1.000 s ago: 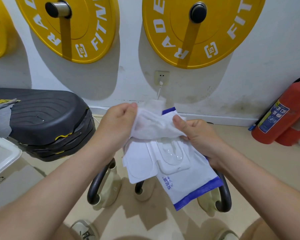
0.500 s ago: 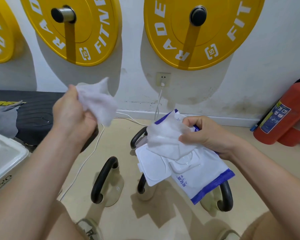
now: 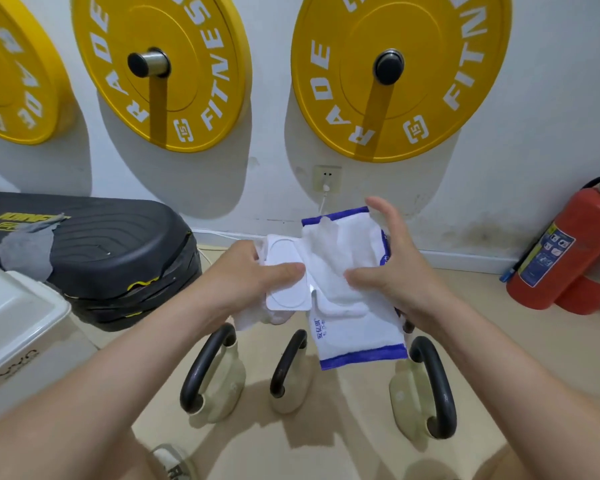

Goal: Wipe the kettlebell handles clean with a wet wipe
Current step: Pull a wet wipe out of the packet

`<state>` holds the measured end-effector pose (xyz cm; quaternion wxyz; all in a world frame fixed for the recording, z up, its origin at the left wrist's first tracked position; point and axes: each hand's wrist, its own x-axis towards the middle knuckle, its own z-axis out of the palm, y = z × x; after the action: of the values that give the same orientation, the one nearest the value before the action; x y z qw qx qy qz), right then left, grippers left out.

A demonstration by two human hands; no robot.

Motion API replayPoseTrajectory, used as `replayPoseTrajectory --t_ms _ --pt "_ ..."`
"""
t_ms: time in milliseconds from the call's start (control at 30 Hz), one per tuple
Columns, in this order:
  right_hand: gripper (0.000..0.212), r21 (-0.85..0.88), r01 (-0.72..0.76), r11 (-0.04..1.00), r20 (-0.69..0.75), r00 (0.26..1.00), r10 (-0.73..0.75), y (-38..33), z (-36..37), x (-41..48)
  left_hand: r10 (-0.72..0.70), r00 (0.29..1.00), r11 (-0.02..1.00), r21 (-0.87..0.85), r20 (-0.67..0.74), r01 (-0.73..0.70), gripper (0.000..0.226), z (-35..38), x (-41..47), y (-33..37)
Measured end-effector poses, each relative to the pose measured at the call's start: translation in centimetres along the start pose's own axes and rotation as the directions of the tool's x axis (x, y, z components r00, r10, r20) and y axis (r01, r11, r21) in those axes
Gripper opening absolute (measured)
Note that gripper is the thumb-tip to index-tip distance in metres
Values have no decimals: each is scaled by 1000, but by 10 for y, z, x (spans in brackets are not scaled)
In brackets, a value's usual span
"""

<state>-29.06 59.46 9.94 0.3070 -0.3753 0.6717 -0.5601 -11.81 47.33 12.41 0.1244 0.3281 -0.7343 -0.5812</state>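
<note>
Wet wipe pack (image 3: 355, 327) now hangs upright between both hands, above the black kettlebell handles (image 3: 201, 362) standing in a row on the floor, short of its wall edge. Half a second ago the left hand was lifted off to the side with the freshly pulled wet wipe. Now the left hand (image 3: 243, 278) is back at the pack, its grip bunching that wet wipe (image 3: 253, 317) under the palm, thumb pressing the open lid flap (image 3: 288, 296). The right hand (image 3: 395, 271) has its grip pinching the pack, thumb on the next wipe (image 3: 336, 265) poking out.
</note>
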Motion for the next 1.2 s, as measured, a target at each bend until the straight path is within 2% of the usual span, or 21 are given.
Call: replayPoseTrajectory --t_ms 67,133,267,367,433,500,567,633,733,767,833,900,933,967,1000,1033,1067,1100,1133,1167,1200 --pt "105 -245 14 969 -64 997 -31 8 9 -5 120 993 980 160 -23 -115 19 12 -6 4" --pt "112 -381 -50 923 -166 986 -15 18 20 -10 192 981 953 240 -9 -184 18 28 -13 7" --pt "100 -516 -164 840 -366 930 -44 25 29 -23 212 977 956 206 14 -210 9 48 -22 5" --pt "105 -521 -211 827 -378 926 -2 25 30 -25 153 987 983 107 -40 -148 13 49 -22 6" --pt "112 -413 -235 880 -310 945 106 28 25 -23 74 995 997 33 -71 -72 13 44 -18 6" --pt "113 -115 -317 941 -165 941 297 27 16 -25 10 997 1000 -21 -78 -12 12 36 -10 5" --pt "104 117 -402 908 16 915 403 29 8 -26 -51 996 996 -77 -73 45 11 27 -2 2" --pt "83 266 -445 855 121 896 428 35 9 -21 -102 994 988 -121 -37 97 10 17 5 -3" --pt "51 341 -449 826 127 893 432 50 28 -3 -123 992 980 -158 16 124 13 1 16 -12" --pt "54 353 -447 822 116 893 435 53 37 3 -118 992 979 -164 41 123 13 -4 19 -13" --pt "75 347 -460 817 70 882 466 60 56 15 -110 989 979 -164 95 125 14 -15 27 -16" --pt "82 198 -434 879 -45 892 450 60 76 25 -105 990 992 -56 96 111 13 -28 34 -21" --pt "83 63 -399 915 -137 904 404 60 84 29 -59 995 994 92 74 52 13 -35 39 -26" --pt "85 -68 -362 930 -216 915 340 61 91 36 18 998 949 313 63 -37 13 -43 44 -30" --pt "87 -153 -337 929 -263 920 290 63 98 43 94 994 833 542 63 -113 15 -49 49 -36" --pt "87 -165 -324 932 -275 922 272 65 104 50 167 984 694 703 57 -158 15 -53 52 -43" --pt "86 -91 -314 945 -260 923 282 66 111 55 215 975 610 773 50 -174 15 -55 55 -49" --pt "83 64 -319 946 -219 920 325 67 117 60 234 971 588 788 49 -182 17 -57 57 -54" --pt "78 275 -336 901 -159 908 387 69 121 64 221 973 608 772 61 -187 23 -59 61 -60" --pt "71 488 -356 797 -60 897 438 70 123 68 183 980 653 735 83 -184 30 -62 66 -65" --pt "65 658 -379 651 81 895 439 72 124 72 115 987 699 696 113 -162 39 -65 70 -70"
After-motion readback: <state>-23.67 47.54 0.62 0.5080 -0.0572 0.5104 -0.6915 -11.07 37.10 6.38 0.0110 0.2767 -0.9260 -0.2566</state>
